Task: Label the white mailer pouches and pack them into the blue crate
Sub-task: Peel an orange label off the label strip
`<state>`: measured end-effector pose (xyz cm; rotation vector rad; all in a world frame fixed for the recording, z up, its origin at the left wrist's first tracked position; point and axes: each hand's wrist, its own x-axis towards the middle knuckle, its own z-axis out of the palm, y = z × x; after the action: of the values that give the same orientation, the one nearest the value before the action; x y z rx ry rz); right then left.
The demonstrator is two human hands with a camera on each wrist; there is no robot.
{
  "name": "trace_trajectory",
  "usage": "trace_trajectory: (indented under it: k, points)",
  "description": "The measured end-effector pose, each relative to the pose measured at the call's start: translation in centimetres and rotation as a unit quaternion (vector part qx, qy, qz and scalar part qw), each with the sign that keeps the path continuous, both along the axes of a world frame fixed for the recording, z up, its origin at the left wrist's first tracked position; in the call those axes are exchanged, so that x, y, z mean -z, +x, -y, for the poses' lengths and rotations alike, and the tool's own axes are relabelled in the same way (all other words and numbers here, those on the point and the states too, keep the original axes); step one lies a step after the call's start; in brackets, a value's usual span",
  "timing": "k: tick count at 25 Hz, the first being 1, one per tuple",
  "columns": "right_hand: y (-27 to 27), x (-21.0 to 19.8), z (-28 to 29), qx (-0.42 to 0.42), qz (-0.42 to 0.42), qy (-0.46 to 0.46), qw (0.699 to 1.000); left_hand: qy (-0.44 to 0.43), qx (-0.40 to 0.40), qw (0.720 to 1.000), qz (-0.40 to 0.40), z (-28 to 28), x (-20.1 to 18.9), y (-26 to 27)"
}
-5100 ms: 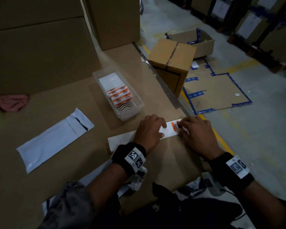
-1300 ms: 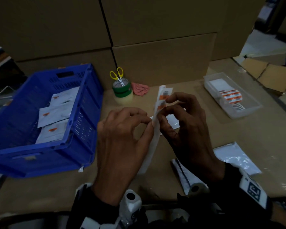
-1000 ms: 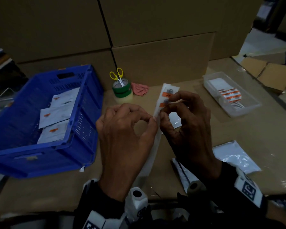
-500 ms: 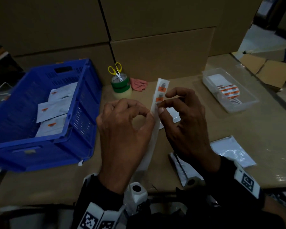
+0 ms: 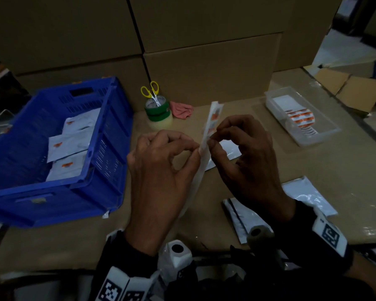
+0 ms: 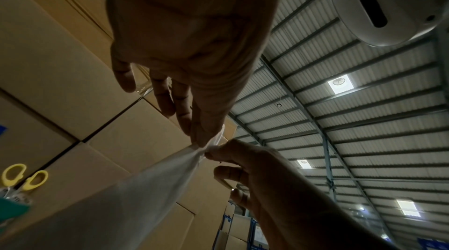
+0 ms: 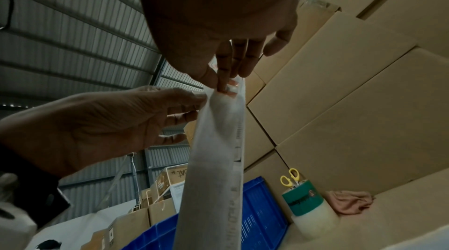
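Note:
Both hands hold a long white label strip (image 5: 212, 118) upright above the table. It carries orange labels near its top. My left hand (image 5: 198, 149) pinches the strip's edge between thumb and forefinger. My right hand (image 5: 211, 141) pinches it just above, at an orange label (image 7: 230, 89). The right wrist view shows the strip (image 7: 213, 158) hanging down from both pinches. The blue crate (image 5: 109, 148) stands to the left with labelled white pouches (image 5: 67, 146) inside. Unlabelled white mailer pouches (image 5: 308, 196) lie on the table near my right wrist, one (image 5: 230, 152) behind my hands.
A clear tray (image 5: 326, 135) of label rolls sits at the right. Stacked tape rolls (image 5: 157, 114) with yellow scissors (image 5: 150, 90) and a pink cloth (image 5: 181, 109) stand at the back. Tall cardboard boxes (image 5: 204, 68) wall off the rear.
Five seconds ago both hands pressed a label onto a pouch on the table; now they hold the strip up. Over the last second the pinches have hardly moved.

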<state>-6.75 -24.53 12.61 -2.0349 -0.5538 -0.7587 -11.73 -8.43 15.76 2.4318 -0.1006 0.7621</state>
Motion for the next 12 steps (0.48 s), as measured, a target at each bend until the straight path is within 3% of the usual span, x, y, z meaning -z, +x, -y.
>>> trace_trajectory:
  k: [5,12]
  points:
    - [0.1,0.2,0.0,-0.001,-0.011,-0.003,1.0,-0.01,0.02,1.0,-0.008,0.0,0.4,0.3]
    - [0.8,1.6,1.4,0.014,-0.033,0.005,0.999,-0.097,-0.021,0.995,-0.013,1.3,1.2,1.4]
